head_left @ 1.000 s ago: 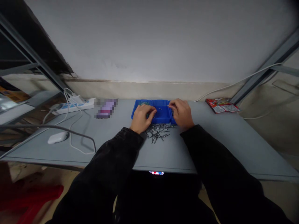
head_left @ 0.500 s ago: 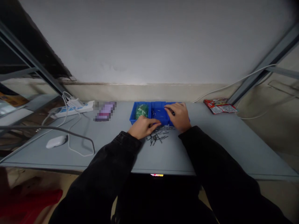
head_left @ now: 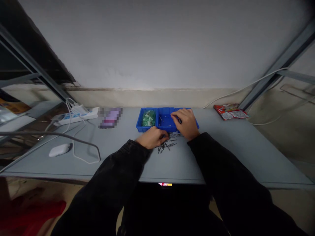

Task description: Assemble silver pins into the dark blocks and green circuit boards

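Smooth grey tabletop point(head_left: 228, 157) leaves us open room on either side. Our blue plastic bin point(head_left: 140, 123) holds a green bag point(head_left: 148, 118) in its left compartment and a few slim pins point(head_left: 162, 118) in the middle one. Our left hand point(head_left: 152, 137), curled, rests against the loose heap of metal pins point(head_left: 167, 146) just before the bin; our right hand point(head_left: 185, 124) pinches narrowly over the bin, and we cannot tell what it holds.

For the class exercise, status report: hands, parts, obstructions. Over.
Left hand at metal pin pile. Right hand over blue divided tray, grip unclear. Left hand hides pile's edge.
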The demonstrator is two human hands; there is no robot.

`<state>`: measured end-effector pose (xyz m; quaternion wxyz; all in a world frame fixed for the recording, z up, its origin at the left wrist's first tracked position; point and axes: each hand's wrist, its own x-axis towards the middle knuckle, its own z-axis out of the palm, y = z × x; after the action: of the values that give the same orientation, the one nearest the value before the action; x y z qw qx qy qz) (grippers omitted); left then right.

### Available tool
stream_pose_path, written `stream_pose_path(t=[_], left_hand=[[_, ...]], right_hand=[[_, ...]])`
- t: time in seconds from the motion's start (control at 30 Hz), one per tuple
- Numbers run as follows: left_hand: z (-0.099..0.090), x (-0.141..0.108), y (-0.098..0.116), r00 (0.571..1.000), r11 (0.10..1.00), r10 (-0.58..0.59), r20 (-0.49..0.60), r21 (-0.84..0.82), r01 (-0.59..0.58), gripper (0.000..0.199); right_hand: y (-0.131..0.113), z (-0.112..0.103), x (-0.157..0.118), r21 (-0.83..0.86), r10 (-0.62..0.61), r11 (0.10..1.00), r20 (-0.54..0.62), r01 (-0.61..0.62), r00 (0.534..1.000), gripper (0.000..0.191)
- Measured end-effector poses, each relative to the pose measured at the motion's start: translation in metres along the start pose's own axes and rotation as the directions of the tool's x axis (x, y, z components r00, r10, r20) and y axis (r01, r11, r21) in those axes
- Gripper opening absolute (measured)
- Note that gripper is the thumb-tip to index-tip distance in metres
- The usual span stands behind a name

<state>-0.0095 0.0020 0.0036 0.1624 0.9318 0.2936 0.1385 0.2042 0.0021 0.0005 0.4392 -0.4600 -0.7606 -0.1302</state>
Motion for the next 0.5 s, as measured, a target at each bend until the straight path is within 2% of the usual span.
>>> stream_pose_path(t=[0.3,0.5], left_hand=[[0.0046,-0.0001,-0.0044,1.000,1.000,0.002,-0.028,-0.017,-0.002,0.013],[0.0018,-0.0022,0.0021,0.997,0.999,-0.004,-0.072,-0.032,0.002,0.015]], right_hand=[[-0.0022,-0.0014,0.0007,0.018,-0.013,1.000,0.026,0.013,1.000,0.018],[-0.0055,-0.0020,0.0011,0.019,-0.026,0.999,0.008,0.026,1.000,0.017]])
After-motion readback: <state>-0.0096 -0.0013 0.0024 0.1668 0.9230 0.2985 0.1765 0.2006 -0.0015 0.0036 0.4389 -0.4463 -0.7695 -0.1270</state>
